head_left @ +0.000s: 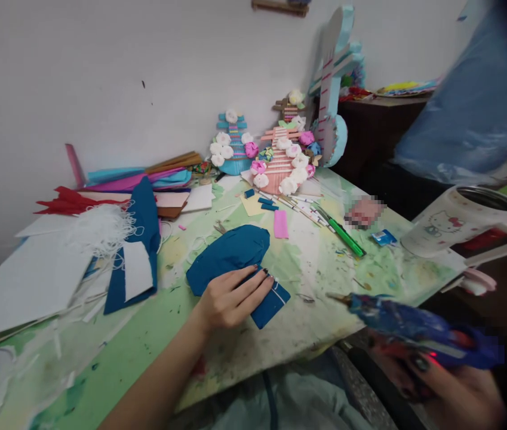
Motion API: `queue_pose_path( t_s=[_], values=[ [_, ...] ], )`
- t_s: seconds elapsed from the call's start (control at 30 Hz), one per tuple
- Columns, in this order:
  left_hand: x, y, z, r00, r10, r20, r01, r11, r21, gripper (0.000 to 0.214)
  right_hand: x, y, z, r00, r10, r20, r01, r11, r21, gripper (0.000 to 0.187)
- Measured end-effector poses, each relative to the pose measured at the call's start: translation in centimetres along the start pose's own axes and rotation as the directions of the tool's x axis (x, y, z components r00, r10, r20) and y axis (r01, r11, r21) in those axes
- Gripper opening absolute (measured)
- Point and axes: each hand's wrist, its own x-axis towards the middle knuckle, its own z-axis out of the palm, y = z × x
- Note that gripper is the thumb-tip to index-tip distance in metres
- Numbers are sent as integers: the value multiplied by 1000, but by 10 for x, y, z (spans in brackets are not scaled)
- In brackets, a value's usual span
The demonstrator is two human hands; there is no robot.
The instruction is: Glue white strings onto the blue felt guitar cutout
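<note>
My left hand (pixel 230 297) lies flat with its fingers stretched out, pressing on a teal-blue foam piece (pixel 230 254) on the paint-stained green table (pixel 154 334). White string crosses the small blue rectangle by my fingertips. My right hand (pixel 436 382), at the lower right off the table's edge, is wrapped round a blue glue gun (pixel 409 325) whose nozzle points left toward the table.
Stacked coloured foam sheets (pixel 146 179), white sheets (pixel 33 275) and tangled white thread lie at the left. Flower-decorated craft pieces (pixel 280 158) stand at the back. A green pen (pixel 345 236), a pink strip (pixel 280 224) and a white mug (pixel 463 224) sit to the right.
</note>
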Motion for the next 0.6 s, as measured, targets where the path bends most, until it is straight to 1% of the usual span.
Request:
queue_pose_path(
  t_s=[0.03, 0.07, 0.1, 0.13, 0.2, 0.27, 0.33, 0.4, 0.43, 0.5, 0.6],
  values=[
    [-1, 2, 1, 1000, 13, 4, -13, 1000, 1, 25, -3, -6, 10, 988, 21, 151, -31, 997, 66, 26],
    [-2, 3, 2, 1000, 24, 9, -24, 1000, 1, 24, -6, -11, 17, 981, 65, 185, -79, 995, 67, 20],
    [-4, 4, 4, 999, 31, 18, -31, 1000, 0, 24, -9, -15, 23, 975, 102, 198, -119, 990, 73, 21],
    [-6, 5, 5, 999, 36, 23, -36, 999, -2, 25, -11, -16, 27, 971, 142, 192, -158, 985, 72, 27],
    [-11, 7, 7, 999, 34, 25, -34, 999, -6, 27, -16, -16, 32, 969, 205, 137, -218, 972, 86, 35],
    [-15, 8, 10, 999, 24, 30, -24, 1000, -15, 28, -18, -15, 35, 966, 241, 98, -251, 961, 116, 31],
    [-18, 9, 12, 999, 17, 44, -15, 999, -33, 29, -13, -16, 42, 968, 238, 75, -247, 959, 137, 21],
    [-19, 11, 12, 998, 17, 62, -14, 999, -45, 29, -1, -21, 53, 976, 211, 58, -217, 964, 153, 15],
    [-19, 11, 12, 998, 20, 66, -17, 999, -46, 28, 7, -25, 61, 980, 190, 61, -198, 965, 170, 15],
    [-17, 12, 11, 997, 30, 67, -28, 999, -37, 29, 24, -33, 80, 985, 172, 15, -171, 965, 199, 14],
    [-14, 14, 10, 996, 55, 69, -53, 998, -24, 29, 44, -42, 109, 977, 191, 96, -209, 949, 236, 21]
  ],
)
